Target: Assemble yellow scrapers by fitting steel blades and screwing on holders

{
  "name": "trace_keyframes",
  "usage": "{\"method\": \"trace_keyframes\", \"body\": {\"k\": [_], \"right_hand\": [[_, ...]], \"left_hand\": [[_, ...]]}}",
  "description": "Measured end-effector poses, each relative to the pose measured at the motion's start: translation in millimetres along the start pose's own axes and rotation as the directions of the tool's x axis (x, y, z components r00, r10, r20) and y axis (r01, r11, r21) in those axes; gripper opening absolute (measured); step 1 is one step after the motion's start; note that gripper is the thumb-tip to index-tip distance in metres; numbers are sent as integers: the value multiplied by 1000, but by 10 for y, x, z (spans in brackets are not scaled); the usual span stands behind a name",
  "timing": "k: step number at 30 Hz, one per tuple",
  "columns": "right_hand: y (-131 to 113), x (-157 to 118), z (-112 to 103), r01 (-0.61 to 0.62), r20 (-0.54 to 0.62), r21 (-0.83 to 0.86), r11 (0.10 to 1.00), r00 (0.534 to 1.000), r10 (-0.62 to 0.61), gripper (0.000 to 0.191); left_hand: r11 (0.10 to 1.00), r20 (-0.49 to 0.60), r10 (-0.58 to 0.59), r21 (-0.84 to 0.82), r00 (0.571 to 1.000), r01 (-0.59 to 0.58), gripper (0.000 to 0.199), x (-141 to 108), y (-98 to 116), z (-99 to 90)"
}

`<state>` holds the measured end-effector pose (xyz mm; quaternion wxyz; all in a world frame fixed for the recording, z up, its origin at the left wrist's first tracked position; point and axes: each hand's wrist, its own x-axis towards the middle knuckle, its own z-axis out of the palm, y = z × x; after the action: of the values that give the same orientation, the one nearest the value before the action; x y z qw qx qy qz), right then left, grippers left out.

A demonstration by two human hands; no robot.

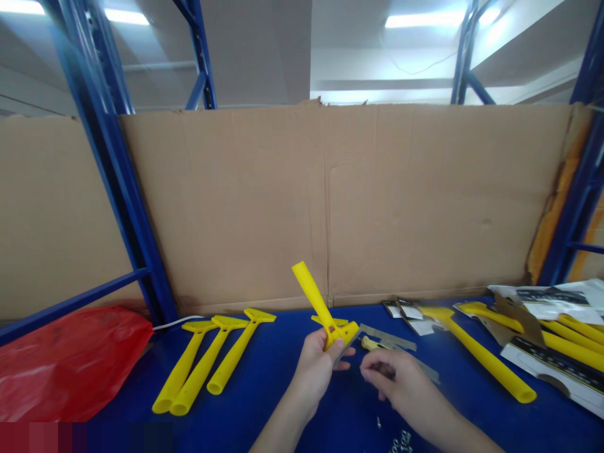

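One held handle (312,296), three handles (202,365) at left, one red bag (80,362)

On the worktop (264,377), a bare lane is running from the near edge toward the far edge, between three handles (202,366) and the left hand (318,362). There the cardboard (226,207) is standing and closing the way. Toward the left edge, the bag (80,365) is blocking. Metal strips (395,339) are obstructing beyond the right hand (396,377); screws (404,441) are lying at the near edge. Packages (561,374) are crowding the right edge.
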<state>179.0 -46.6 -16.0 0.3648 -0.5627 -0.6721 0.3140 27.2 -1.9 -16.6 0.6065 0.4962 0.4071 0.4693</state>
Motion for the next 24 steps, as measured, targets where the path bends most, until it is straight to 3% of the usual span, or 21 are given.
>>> {"method": "trace_keyframes", "body": {"k": [4, 10, 14, 24], "right_hand": [[45, 62, -38, 74, -130, 166, 983, 990, -53, 20], [77, 81, -72, 255, -275, 49, 966, 933, -232, 36], [80, 75, -77, 307, -298, -42, 951, 904, -306, 41], [119, 60, -69, 259, -270, -152, 954, 917, -293, 28]], "left_hand": [[1000, 91, 0, 16, 996, -1, 53, -55, 32, 39], [1000, 178, 0, 13, 984, -2, 47, -123, 33, 133], [1000, 197, -5, 2, 980, 5, 46, -148, 51, 142], [997, 168, 17, 70, 986, -29, 29, -131, 32, 147]]}}
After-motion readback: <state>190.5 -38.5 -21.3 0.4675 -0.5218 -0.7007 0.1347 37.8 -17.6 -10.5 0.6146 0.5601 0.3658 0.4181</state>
